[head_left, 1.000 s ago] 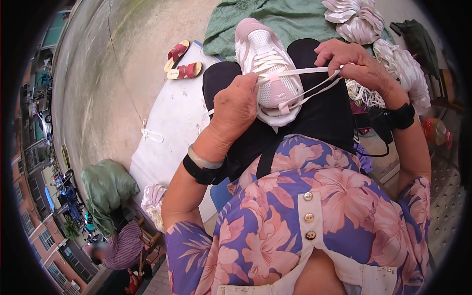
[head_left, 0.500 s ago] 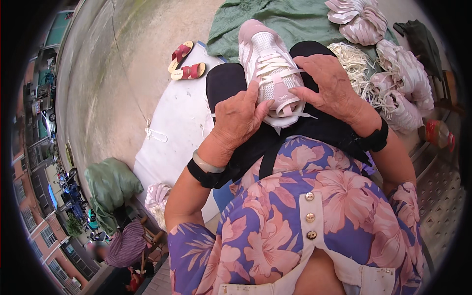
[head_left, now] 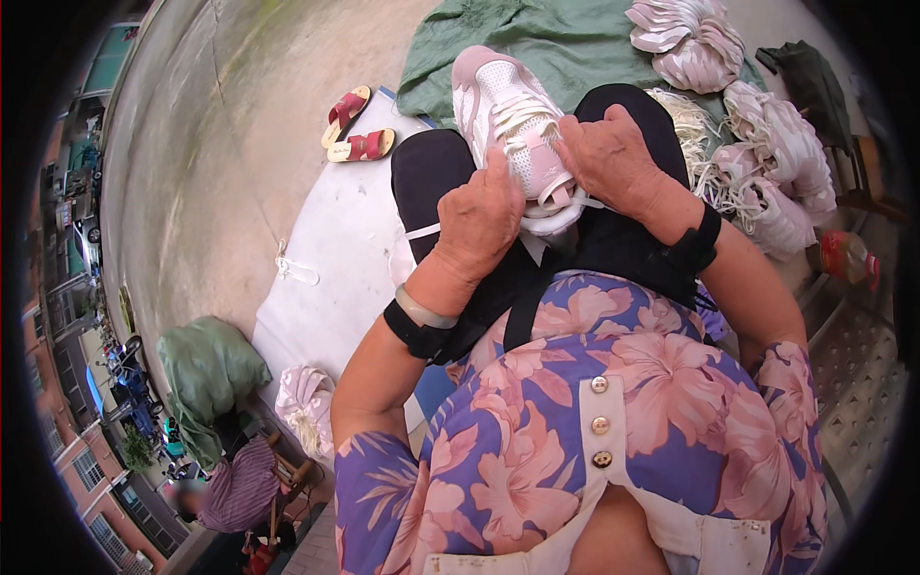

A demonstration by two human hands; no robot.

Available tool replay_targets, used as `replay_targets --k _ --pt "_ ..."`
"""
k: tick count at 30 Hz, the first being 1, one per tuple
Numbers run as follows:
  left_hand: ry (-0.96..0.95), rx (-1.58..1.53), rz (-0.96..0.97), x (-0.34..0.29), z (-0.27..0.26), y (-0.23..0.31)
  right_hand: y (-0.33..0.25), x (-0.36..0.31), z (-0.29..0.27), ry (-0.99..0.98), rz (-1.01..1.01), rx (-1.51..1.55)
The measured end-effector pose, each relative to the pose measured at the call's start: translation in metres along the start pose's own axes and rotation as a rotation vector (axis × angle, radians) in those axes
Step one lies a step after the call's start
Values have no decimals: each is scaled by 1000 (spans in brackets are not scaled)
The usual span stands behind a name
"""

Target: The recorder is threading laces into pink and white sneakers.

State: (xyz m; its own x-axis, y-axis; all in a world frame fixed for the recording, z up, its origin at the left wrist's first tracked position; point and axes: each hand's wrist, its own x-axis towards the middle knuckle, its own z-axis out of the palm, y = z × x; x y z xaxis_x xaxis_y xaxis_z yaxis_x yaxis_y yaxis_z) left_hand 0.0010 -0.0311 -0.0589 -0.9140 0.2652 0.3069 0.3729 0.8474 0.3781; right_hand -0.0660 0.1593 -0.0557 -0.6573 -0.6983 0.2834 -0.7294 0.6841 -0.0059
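A pale pink and white sneaker [head_left: 503,115] with white laces lies on my lap, toe pointing away from me. My left hand [head_left: 479,225] grips its near left side, and a lace end trails out from under that hand. My right hand [head_left: 613,158] holds the near right side, fingers over the laces. Both wrists wear black bands. The sneaker's heel is hidden under my hands.
A pair of red sandals [head_left: 353,126] sits beside a white sheet [head_left: 326,278] on the concrete floor. Bundles of pale shoe parts [head_left: 767,163] and a green cloth [head_left: 537,38] lie ahead. A green sack [head_left: 206,369] and a seated person [head_left: 240,489] are at lower left.
A second ago my hands were apart, pulling the laces taut. They have since come together and settled on the near end of the sneaker.
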Motion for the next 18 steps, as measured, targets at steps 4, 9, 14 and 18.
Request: replay_targets --k 4,9,14,18 --pt "-44 -93 -29 3 -8 -2 3 -2 -3 -127 148 141" --pt "-143 -263 -30 9 -35 -15 34 -13 -39 -102 293 789" --pt "-141 55 60 5 -52 -34 78 -13 -55 30 49 523" --pt "-99 158 34 -2 -50 -40 108 -23 -49 114 -17 300"
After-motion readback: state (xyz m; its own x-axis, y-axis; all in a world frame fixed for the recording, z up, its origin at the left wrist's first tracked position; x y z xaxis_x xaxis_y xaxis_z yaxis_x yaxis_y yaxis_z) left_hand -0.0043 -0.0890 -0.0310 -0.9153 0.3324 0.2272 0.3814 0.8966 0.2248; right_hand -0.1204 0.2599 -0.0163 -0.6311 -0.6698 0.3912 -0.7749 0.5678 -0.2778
